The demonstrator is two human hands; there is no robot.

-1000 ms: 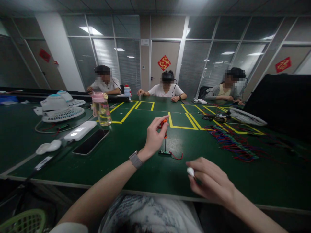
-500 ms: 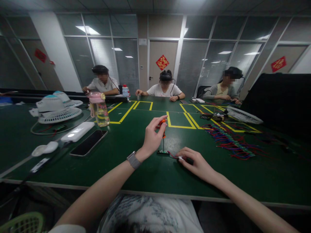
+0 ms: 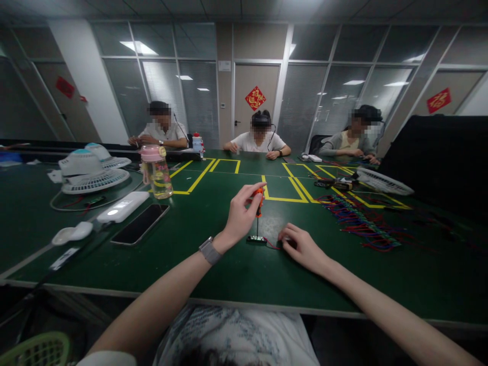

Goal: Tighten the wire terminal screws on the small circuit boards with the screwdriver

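Note:
My left hand grips the orange and black handle of a screwdriver, held upright. Its thin shaft points down onto a small green circuit board lying on the green table. Red and dark wires run from the board's right end toward my right hand. The fingers of my right hand are curled together low over the table, just right of the board; what is between their tips is too small to make out.
Right of my hands lies a row of wired circuit boards. At the left are a phone, a white power strip, a pink-lidded bottle and white fans. Several people sit across the table.
My right hand has lifted slightly and its fingers have curled in more; the white piece seen at its fingertips no longer shows. My left hand stays on the screwdriver, which stands a little straighter.

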